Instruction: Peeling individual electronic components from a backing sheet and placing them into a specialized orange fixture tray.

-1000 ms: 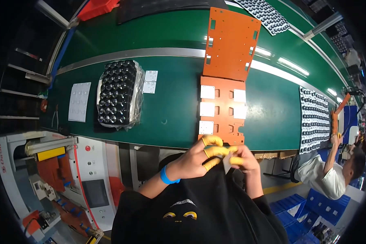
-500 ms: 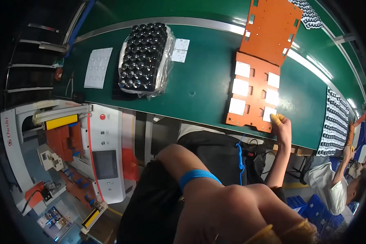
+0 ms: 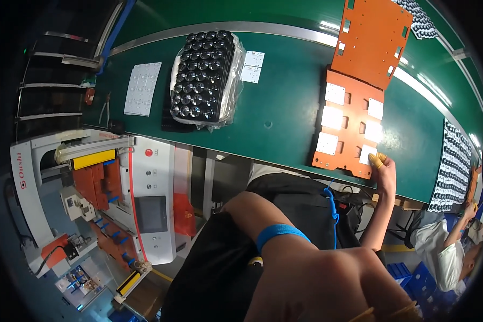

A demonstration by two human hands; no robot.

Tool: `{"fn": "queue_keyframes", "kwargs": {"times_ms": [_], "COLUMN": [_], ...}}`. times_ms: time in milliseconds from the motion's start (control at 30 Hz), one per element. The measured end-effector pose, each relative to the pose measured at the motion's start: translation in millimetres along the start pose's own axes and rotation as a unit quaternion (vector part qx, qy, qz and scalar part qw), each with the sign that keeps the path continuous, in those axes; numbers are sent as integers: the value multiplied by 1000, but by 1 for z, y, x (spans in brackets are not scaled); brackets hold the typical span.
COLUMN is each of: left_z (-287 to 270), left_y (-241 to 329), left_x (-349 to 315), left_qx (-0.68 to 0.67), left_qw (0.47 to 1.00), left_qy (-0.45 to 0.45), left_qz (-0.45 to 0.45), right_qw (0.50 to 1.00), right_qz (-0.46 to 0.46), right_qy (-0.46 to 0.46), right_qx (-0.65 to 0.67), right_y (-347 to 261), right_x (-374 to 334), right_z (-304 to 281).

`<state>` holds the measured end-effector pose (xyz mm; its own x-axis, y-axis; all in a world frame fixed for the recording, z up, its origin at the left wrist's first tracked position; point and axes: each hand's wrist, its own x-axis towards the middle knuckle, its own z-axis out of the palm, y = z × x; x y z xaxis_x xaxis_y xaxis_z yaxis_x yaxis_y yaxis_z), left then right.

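Note:
My right hand point(image 3: 384, 170), with yellow finger cots on its fingertips, is at the near right corner of an orange fixture point(image 3: 350, 142). Its fingers are closed together at the edge of a small white square circuit board point(image 3: 365, 154) lying there. Several more such boards, among them one at the near left point(image 3: 327, 143), sit in two columns on the fixture. The fixture's orange lid point(image 3: 371, 43) is folded open away from me. My left hand point(image 3: 333, 287), below a blue wristband, looms large at the lower edge; its fingers are mostly cut off, with yellow cots just showing.
On the green table point(image 3: 284, 102) stands a bagged stack of black lens trays point(image 3: 201, 75), beside loose white boards point(image 3: 252, 74) and a white board sheet point(image 3: 143, 88). A machine with a screen point(image 3: 151, 213) is at the left. Rows of black-and-white parts point(image 3: 449, 166) and a co-worker point(image 3: 440, 252) are at the right.
The whole view has shifted, so the scene sits farther right. My right hand stays at the same board, while my left hand's fingers have slipped farther below the lower edge.

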<state>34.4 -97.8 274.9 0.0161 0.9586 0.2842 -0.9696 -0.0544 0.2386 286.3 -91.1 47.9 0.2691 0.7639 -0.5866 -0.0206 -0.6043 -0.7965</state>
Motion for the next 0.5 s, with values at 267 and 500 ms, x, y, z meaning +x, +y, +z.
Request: {"fn": "queue_keyframes", "kwargs": {"times_ms": [267, 500], "left_z": [-24, -51], "left_y": [11, 14], "left_x": [10, 33], "left_qx": [5, -5], "left_qw": [995, 977], "left_qy": [-73, -172], "left_qz": [-66, -124], "right_qw": [996, 972], "right_qz": [-4, -27], "right_qy": [-26, -3], "right_qx": [-87, -232], "right_y": [-4, -35], "right_x": [8, -4], "right_z": [-8, -1]}}
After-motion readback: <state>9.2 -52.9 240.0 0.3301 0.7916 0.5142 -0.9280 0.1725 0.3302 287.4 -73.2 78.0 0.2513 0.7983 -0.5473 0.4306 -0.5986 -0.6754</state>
